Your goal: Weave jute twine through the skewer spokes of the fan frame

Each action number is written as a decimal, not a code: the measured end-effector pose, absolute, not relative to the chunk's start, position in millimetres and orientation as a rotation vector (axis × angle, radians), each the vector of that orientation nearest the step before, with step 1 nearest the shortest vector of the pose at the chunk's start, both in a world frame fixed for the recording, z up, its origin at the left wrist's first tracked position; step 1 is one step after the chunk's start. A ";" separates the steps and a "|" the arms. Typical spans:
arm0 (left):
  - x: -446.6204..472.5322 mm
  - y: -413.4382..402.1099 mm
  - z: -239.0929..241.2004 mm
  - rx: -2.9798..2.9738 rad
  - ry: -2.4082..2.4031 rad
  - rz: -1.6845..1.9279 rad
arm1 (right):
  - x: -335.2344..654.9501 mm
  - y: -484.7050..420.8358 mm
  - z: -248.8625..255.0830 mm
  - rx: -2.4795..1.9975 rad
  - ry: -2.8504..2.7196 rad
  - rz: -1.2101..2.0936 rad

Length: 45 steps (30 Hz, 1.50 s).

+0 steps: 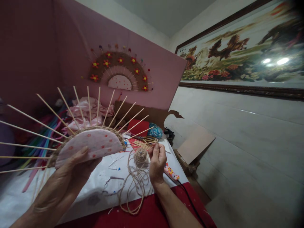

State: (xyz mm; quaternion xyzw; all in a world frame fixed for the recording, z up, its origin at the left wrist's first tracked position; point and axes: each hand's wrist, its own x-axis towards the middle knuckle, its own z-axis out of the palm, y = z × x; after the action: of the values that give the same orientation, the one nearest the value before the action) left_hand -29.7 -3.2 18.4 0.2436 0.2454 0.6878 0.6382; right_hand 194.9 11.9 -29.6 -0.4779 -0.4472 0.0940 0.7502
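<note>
My left hand [78, 164] grips the half-circle piece [95, 142], thumb on its front and fingers behind. The piece is covered in pale pink cloth with red dots. Brown twine is wound along its curved edge, and several thin wooden sticks [98, 106] fan out from it. To the right of the piece, my right hand [157, 160] is closed in a pinch on a strand of jute twine [143, 144] that reaches from the piece's right corner. Below, a ball of jute twine [140, 155] rests on the table, with loose loops [134, 186] spread in front of it.
A patterned glue gun [171, 172] with a black cord lies right of my right hand. Behind are loose sticks [142, 144], blue yarn [155, 130] and pink cloth [83, 109]. A pink board [161, 69] bearing a flowered half-ring [120, 60] stands at the back.
</note>
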 end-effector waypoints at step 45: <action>-22.4 -4.9 17.1 0.498 0.617 1.552 | 175.2 -8.4 -18.9 -1.138 -1.595 0.260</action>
State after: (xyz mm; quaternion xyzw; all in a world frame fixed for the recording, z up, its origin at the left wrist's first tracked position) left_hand -22.4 -4.9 17.1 0.2185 0.2709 0.6816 0.6437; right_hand 175.2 -8.4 -18.9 -0.4810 -0.6738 0.1097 0.5502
